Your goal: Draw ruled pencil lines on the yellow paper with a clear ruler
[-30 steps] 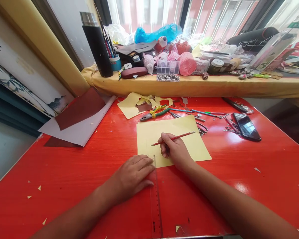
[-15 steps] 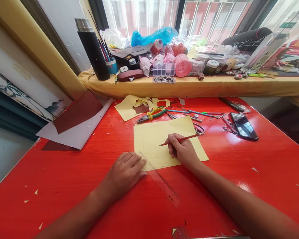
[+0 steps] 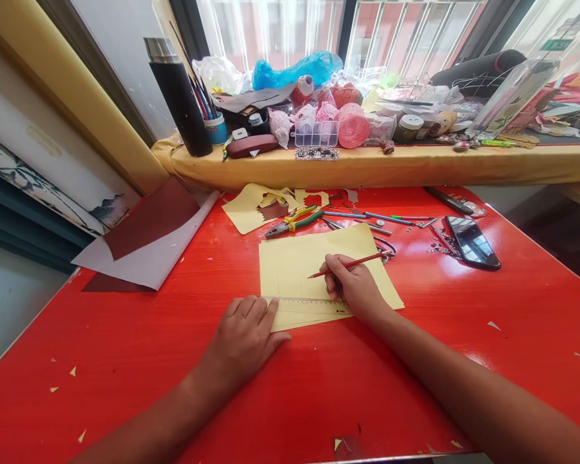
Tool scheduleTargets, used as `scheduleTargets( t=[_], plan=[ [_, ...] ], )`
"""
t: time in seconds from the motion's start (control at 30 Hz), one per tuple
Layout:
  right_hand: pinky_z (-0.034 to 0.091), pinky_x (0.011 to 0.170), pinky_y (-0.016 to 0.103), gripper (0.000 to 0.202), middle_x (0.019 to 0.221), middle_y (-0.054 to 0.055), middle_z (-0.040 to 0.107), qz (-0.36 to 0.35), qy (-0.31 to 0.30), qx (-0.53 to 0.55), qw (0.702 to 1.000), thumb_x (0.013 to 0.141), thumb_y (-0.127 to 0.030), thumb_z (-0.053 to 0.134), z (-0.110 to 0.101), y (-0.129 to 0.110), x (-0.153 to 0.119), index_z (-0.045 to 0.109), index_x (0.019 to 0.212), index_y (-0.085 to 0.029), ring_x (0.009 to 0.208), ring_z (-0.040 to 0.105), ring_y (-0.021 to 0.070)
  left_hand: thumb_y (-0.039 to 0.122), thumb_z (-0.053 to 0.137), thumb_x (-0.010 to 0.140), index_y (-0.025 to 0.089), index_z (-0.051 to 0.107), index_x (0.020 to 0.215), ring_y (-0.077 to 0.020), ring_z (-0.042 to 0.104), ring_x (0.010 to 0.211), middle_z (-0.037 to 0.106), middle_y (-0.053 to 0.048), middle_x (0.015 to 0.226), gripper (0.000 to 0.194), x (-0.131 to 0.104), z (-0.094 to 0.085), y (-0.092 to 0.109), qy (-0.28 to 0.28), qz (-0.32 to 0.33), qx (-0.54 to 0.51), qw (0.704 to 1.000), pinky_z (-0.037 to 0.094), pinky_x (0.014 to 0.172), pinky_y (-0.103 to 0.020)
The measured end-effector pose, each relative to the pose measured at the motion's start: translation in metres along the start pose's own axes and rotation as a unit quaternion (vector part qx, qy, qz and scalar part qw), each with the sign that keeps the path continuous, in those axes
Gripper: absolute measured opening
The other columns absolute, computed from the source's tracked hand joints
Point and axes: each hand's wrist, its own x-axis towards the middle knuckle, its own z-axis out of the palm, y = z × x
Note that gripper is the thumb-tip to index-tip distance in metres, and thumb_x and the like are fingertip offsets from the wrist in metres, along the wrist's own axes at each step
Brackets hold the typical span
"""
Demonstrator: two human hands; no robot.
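Note:
A sheet of yellow paper [image 3: 314, 252], with faint pencil lines drawn on it, lies on the red table in front of me. Across its lower part a clear plastic ruler [image 3: 312, 307] rests flat, roughly level. My left hand [image 3: 246, 330] grips the ruler's left end at the paper's lower left corner, thumb held out to the side. In my right hand [image 3: 352, 283] is a red pencil [image 3: 365, 260], pinched in a writing grip, its tip pointing left just over the paper. The right hand sits by the ruler's right end.
Behind the paper lie pliers [image 3: 294, 222], yellow paper scraps [image 3: 246, 209] and several thin tools. A phone [image 3: 473, 242] is at the right. Brown and white sheets [image 3: 149, 222] lie at the left. A black flask [image 3: 181, 103] and craft supplies crowd the windowsill.
The ruler has swung up from a slant off the paper's lower edge to lie across the sheet. My left hand turned with it. The right hand and pencil barely moved.

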Motion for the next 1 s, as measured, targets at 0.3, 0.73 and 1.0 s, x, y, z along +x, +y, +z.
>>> scheduleTargets(
  t=[0.3, 0.73, 1.0],
  plan=[
    [0.037, 0.046, 0.027, 0.053, 0.053, -0.004, 0.054, -0.079, -0.009, -0.066, 0.995, 0.101, -0.07, 0.061, 0.012, -0.007, -0.023, 0.067, 0.08, -0.021, 0.046, 0.049, 0.0131, 0.044, 0.048, 0.114, 0.01, 0.068, 0.135, -0.0291, 0.065, 0.091, 0.072, -0.014, 0.105, 0.045, -0.002, 0.0, 0.003, -0.011, -0.004, -0.02, 1.0, 0.048, 0.081, -0.043],
    [0.037, 0.046, 0.028, 0.05, 0.054, -0.004, 0.054, -0.071, -0.001, -0.073, 0.995, 0.101, -0.067, 0.063, 0.005, -0.002, -0.016, 0.067, 0.08, -0.022, 0.045, 0.048, 0.0133, 0.043, 0.051, 0.113, 0.007, 0.067, 0.135, -0.0332, 0.07, 0.118, 0.075, -0.019, 0.131, 0.046, -0.007, 0.0, 0.016, 0.01, 0.044, -0.053, 0.998, 0.051, 0.099, -0.045],
    [0.037, 0.047, 0.028, 0.05, 0.055, -0.003, 0.055, -0.071, -0.029, -0.087, 0.993, 0.103, -0.066, 0.061, 0.007, -0.006, -0.017, 0.067, 0.08, -0.021, 0.046, 0.048, 0.013, 0.044, 0.047, 0.115, 0.003, 0.063, 0.142, -0.0333, 0.07, 0.123, 0.073, -0.02, 0.141, 0.052, -0.011, 0.005, 0.019, -0.001, 0.054, -0.056, 0.997, 0.053, 0.104, -0.047]
  ],
)
